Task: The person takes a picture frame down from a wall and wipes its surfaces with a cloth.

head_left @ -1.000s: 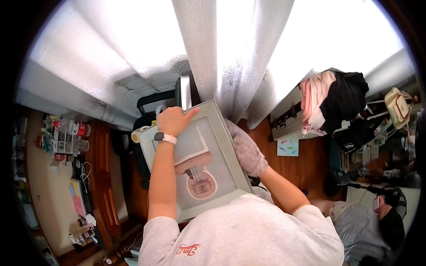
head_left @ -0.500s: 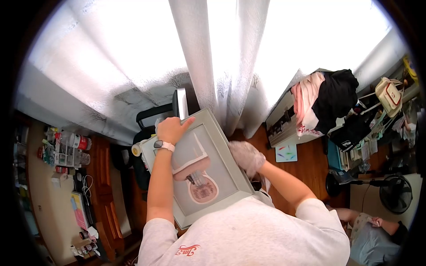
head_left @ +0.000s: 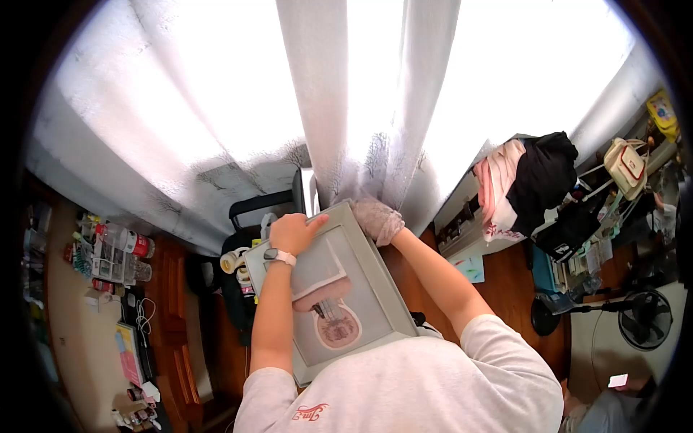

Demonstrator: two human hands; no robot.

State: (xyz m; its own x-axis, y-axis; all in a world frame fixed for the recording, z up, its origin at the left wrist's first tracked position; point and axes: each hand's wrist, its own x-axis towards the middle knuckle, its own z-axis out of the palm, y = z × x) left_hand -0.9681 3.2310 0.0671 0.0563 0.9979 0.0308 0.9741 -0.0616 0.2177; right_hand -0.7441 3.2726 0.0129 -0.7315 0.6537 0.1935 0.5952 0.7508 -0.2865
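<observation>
A deep grey picture frame point(head_left: 393, 289) leans slantwise against my front, its pane showing a brown-and-white design like a guitar. My left hand point(head_left: 292, 234), wearing a watch, grips the frame's far left edge with the thumb lying along its face. At the far right corner, my right hand point(head_left: 377, 221) touches the outer side of the frame. A pale, crinkled, partly see-through covering wraps the right hand, either a glove or a cloth; its fingers are blurred.
White curtains point(head_left: 310, 94) hang just beyond the frame. A black chair point(head_left: 263, 206) holding rolls of tape point(head_left: 231, 261) stands at left. To the right are piled clothes point(head_left: 538, 177) and a black fan point(head_left: 642, 320). Another person point(head_left: 613, 411) sits at lower right.
My right hand has slid forward along the frame's right side to its far corner. The view has shifted slightly, and a bright screen now shows by the other person.
</observation>
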